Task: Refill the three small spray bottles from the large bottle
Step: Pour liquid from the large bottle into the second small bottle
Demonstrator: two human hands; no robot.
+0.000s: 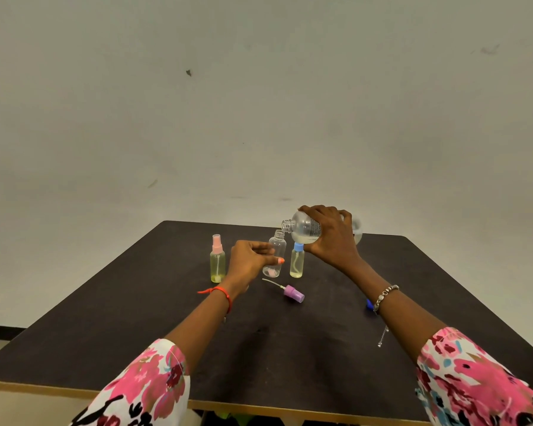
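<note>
Right grip (333, 238), a bare hand, closed round the body of the large bottle (305, 229), fingers over the top, thumb under. Bottle clear, uncapped, tipped almost level above the desk, with its mouth pointing left, just above and right of the neck of the open small bottle (278, 241). A little pale liquid lies along its low side. Its label is fine print, too small to read. Left grip (248, 259), also a bare hand, holds the open small bottle upright on the desk, thumb across the front and fingers curled behind; the bottle looks nearly empty. Just right of it, under the large bottle, stands the blue-capped spray bottle (297, 261), holding yellowish liquid. Left of the left grip stands the pink-capped spray bottle (217, 259), same yellowish fill. Near side of these, a purple spray head (293, 293) lies on its side, dip tube pointing far-left. A blue object (369, 303) is mostly hidden behind the right wrist. Red thread (223, 292) on left wrist, beaded bracelet (385, 295) on right; floral sleeves. Desk (290, 348) dark and matte, pale wood edge. Wall (259, 103) behind pale, scuffed.
</note>
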